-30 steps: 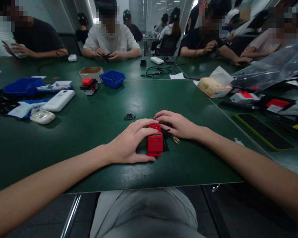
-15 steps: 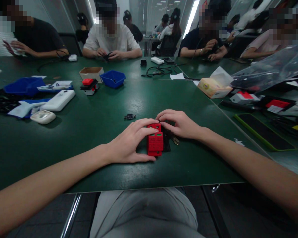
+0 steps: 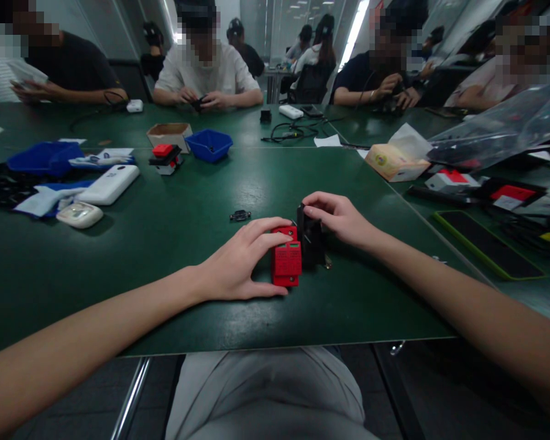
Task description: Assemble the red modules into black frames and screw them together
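left hand (image 3: pixel 227 260): fingers, spread wide, span the boxy red plastic module (image 3: pixel 287 261), resting on the green tabletop (image 3: pixel 201 324). right hand (image 3: pixel 341 219): fingers, nearly closed, pinch the top of the flat-sided black part (image 3: pixel 312 244) just beside it. firm bracing leftward and a light pinch probably serve best.

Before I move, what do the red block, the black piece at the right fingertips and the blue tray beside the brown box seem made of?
Red block: probably hard plastic, satin finish; even colour, crisp moulded edges. Black piece: perhaps plastic, maybe coated metal; it looks dark and dull, detail is lost. Blue tray: likely moulded plastic, finish unclear; uniform colour, stiff sloping walls.
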Demonstrator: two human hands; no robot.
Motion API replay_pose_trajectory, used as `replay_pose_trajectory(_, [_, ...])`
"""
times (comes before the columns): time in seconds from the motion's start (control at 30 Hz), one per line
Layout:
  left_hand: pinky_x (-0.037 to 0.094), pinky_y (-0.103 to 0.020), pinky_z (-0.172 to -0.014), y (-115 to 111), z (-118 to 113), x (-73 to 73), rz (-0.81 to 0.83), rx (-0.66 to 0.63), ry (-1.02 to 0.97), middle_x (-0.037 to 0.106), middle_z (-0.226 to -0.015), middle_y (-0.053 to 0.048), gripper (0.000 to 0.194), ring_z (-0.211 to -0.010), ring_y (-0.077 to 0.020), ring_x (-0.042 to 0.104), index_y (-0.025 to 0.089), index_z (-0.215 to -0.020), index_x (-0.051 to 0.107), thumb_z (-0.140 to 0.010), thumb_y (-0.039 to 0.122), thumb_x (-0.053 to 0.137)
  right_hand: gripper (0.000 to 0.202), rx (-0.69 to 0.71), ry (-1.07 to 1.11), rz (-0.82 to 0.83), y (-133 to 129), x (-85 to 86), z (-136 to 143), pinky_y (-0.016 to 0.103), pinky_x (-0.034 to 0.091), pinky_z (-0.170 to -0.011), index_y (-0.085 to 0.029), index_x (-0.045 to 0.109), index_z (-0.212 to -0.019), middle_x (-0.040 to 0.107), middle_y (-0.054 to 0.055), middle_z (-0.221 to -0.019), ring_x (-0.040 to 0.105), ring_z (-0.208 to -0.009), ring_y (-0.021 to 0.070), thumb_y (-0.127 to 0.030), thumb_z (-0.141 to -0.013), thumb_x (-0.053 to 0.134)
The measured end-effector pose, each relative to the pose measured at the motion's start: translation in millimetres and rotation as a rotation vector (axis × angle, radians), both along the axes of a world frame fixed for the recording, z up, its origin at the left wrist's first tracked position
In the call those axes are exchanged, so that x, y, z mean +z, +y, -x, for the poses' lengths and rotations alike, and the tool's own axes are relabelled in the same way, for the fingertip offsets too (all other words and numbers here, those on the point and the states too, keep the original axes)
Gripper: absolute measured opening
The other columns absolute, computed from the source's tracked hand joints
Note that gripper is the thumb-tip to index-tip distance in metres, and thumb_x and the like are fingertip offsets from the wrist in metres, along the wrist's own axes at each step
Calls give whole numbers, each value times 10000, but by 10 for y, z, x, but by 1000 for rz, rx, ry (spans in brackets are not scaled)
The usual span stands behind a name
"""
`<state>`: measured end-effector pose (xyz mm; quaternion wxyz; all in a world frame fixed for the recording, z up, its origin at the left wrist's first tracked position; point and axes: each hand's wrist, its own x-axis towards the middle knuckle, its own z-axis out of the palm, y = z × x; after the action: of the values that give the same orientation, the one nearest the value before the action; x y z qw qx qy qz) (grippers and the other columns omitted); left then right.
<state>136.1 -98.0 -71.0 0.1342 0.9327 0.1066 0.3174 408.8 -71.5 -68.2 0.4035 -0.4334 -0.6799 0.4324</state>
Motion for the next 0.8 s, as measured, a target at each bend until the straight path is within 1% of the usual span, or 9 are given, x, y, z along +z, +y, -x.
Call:
replay_pose_trajectory(0.1, [479, -614, -1118, -6, 3, 0, 9, 10, 2, 461, -1509, -240, 849, -1419, -383, 483, 229, -1474, 390, -809, 544, 813, 382, -4, 109, 114, 2, 17, 13, 229, 447, -456, -209, 674, -986, 691, -7, -770, 596, -551, 123, -517, -795, 793])
replay_pose_trajectory(0.23, [481, -608, -1116, -8, 7, -4, 8, 14, 0, 451, -1518, -238, 857, -1420, -387, 483, 235, -1482, 386, -807, 545, 814, 442, 13, 274, 249, 10, 37, 28, 215, 414, -422, -187, 679, -961, 645, -39, -676, 547, -452, 89, -521, -733, 858])
replay_pose_trajectory(0.33, [471, -609, -1127, -6, 11, 4, 18, 17, 13, 451, -1524, -231, 864, -1425, -387, 479, 246, -1489, 379, -806, 543, 817, 463, 6, 339, 348, 17, 55, 24, 207, 377, -397, -172, 670, -972, 610, -46, -621, 531, -437, 88, -518, -733, 864])
replay_pose_trajectory(0.4, [464, -618, -1131, -2, 12, 12, 40, 25, 22, 454, -1526, -225, 875, -1423, -392, 480, 255, -1496, 374, -801, 543, 821, 453, -11, 369, 395, 22, 67, 16, 207, 340, -372, -174, 655, -959, 614, -36, -625, 527, -444, 95, -524, -750, 850])
replay_pose_trajectory(0.5, [455, -623, -1144, 11, 11, 15, 92, 42, 26, 466, -1522, -218, 889, -1424, -396, 481, 258, -1499, 384, -786, 542, 833, 427, -32, 408, 437, 28, 83, 10, 210, 309, -357, -181, 631, -925, 635, -13, -669, 521, -469, 98, -537, -785, 820])
replay_pose_trajectory(0.67, [450, -621, -1158, 48, 3, -10, 174, 79, -5, 492, -1500, -208, 851, -1416, -386, 493, 243, -1462, 431, -776, 526, 847, 391, -54, 419, 464, 20, 89, 37, 198, 270, -340, -197, 626, -919, 671, 12, -788, 543, -528, 101, -550, -825, 766])
replay_pose_trajectory(0.8, [450, -611, -1159, 68, -4, -24, 217, 99, 2, 506, -1481, -206, 816, -1402, -379, 505, 229, -1423, 462, -771, 531, 847, 386, -65, 438, 420, 7, 83, 59, 194, 320, -363, -198, 628, -932, 692, 19, -842, 573, -568, 106, -533, -807, 775])
